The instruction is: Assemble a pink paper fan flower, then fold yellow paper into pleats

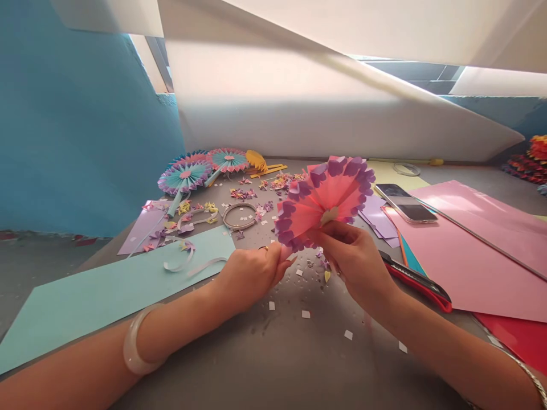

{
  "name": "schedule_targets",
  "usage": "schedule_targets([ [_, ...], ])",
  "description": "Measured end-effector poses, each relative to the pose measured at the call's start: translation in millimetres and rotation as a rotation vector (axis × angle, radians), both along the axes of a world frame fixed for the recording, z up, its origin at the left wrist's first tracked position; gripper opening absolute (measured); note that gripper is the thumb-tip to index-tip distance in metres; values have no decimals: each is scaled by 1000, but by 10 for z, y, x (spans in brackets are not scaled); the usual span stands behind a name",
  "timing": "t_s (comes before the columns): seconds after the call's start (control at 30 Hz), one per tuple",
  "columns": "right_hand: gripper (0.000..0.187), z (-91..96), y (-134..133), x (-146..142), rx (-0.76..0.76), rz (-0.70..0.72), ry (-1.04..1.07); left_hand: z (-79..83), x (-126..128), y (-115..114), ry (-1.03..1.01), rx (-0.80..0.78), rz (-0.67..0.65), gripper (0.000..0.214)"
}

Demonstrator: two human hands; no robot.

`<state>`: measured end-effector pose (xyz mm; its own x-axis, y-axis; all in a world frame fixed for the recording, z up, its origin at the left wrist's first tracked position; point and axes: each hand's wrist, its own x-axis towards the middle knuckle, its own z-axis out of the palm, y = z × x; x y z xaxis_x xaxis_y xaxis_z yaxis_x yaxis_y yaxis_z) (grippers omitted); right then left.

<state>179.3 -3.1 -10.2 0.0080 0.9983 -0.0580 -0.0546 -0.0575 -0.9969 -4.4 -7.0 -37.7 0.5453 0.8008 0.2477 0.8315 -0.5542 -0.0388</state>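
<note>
Both hands (250, 276) grasping pink/purple paper fan (337, 193); cutter (417, 279) nr R hand (359, 261), any print illegible.

a smartphone (405, 204) was laid partly over a pink paper sheet (482, 279), which was crossed by a thin rod (482, 239). a red-and-black utility knife (421, 281) was set along the sheet's left side. a pale blue sheet (115, 290) was spread at the left, topped by curled white strips (205, 266). the window (410, 74) was partly covered by white sheeting (273, 97).
</note>
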Motion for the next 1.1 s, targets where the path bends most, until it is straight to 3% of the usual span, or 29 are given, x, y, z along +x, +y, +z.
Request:
schedule_targets([
  [0.2, 27, 7, 15, -21, -25, 19, -40, -37, -2, -21, 64, 258, -5, 30],
  [0.4, 24, 26, 41, -31, -33, 90, -107, -46, -6, -42, 71, 343, -5, 23],
  [0.73, 24, 95, -2, 1, 17, 162, -175, -31, 6, -44, 11, 285, -52, 28],
  [0.9, 23, 98, -23, -7, 31, 139, -171, -33, 18, -61, -45, 207, -69, 28],
  [1.1, 20, 107, -28, 0, 34, 208, -206, -4, -24, -125, -156, 38, -102, 25],
])
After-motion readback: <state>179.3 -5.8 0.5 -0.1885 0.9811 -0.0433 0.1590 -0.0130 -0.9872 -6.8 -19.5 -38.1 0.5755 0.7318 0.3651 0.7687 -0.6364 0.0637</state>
